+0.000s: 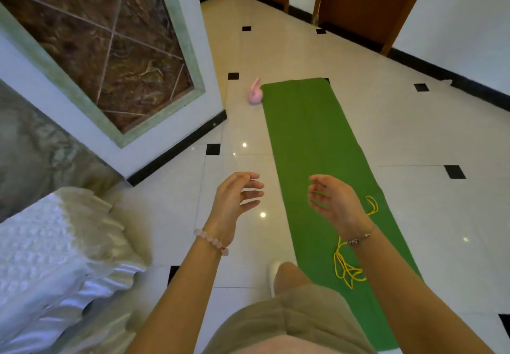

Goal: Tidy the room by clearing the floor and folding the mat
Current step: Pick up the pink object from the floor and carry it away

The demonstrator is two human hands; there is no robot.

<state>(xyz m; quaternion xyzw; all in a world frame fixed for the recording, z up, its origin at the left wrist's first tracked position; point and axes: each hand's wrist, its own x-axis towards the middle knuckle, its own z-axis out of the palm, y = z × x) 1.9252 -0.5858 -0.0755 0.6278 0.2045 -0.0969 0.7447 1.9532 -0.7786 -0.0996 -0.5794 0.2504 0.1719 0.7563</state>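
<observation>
A long green mat [311,138] lies flat on the tiled floor, running away from me. A yellow cord [348,269] lies in loose loops on the mat's near part, partly hidden by my right forearm. A small pink kettlebell [254,96] stands on the floor against the mat's far left corner. My left hand [237,196] hovers over the floor left of the mat, fingers loosely curved and holding nothing. My right hand [332,202] hovers above the mat, palm facing left, also holding nothing.
A bed with white ruffled bedding [55,257] fills the lower left. A wall corner with a framed marble panel [105,50] juts out on the left. Brown wooden doors [367,3] stand at the far end. My leg and white shoe [274,276] are beside the mat.
</observation>
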